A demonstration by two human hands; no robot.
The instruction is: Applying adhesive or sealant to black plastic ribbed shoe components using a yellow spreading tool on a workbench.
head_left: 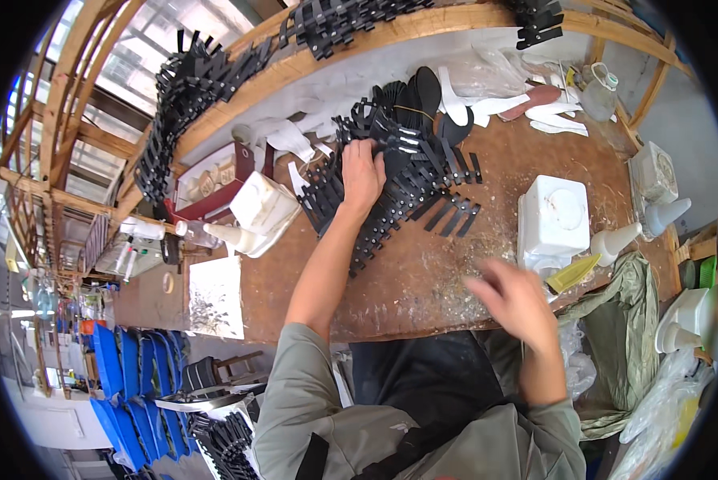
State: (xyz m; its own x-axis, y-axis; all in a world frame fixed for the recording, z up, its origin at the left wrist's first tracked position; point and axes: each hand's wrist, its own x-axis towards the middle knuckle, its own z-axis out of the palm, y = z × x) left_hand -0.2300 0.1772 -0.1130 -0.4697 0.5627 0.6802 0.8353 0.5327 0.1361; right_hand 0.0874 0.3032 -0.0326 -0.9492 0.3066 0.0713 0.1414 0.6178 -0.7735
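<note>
Across mid-bench, black strap pieces [399, 188] are lying fanned in overlapping rows; the left hand [361, 178] is pressing flat onto them, risking scattering. The right hand [513, 298], blurred, fingers apart, could be knocking the white glue bottle [615, 240].

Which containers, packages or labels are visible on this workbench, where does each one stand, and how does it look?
White square jug: right of the black strap pieces, above the right hand; boxy, round cap mark.
Tilted white jug: left of the left hand; boxy.
White nozzle bottle: bench's right edge; cone tip.
Clear plastic bags: lower right, crumpled.
No readable label or screen.
</note>
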